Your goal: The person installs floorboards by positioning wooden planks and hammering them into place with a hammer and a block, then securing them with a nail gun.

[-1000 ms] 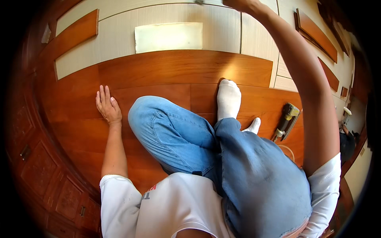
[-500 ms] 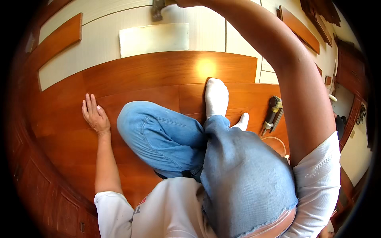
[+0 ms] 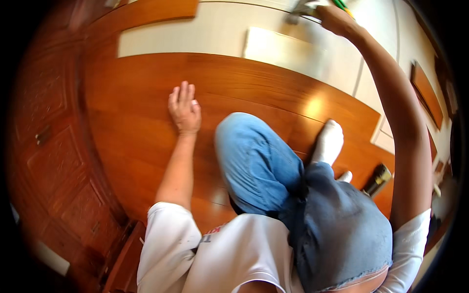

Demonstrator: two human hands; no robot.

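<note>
1. The fingers of the right hand (image 3: 336,20), at the upper right of the frame, were curled closely around what looked like a hammer (image 3: 306,9), its metal head pointing left and a green-and-yellow part showing beyond the fist.
2. The fingers of the left hand (image 3: 184,116), left of centre, held nothing; they lay slightly spread, palm down, on the glossy brown floorboards (image 3: 132,93).
3. The hammer was probably stiff, hard and heaviest at its head, so the handle, well back from the metal, seemed the place to grip (a damp palm might have let it twist).
4. The floorboards looked rigid and rather slippery; a loose one would have been best held by its long edges.
5. Below the hammer, at upper centre, a pale slab (image 3: 271,46) lay on the whitish surface (image 3: 215,30). It seemed light, though its material was unclear.
6. The fist hid most of the handle, blur smeared the head and the slab's right end, and any contact beneath the head was unclear. At lower right, a dark nailer-like tool (image 3: 377,179) showed only partly.
</note>
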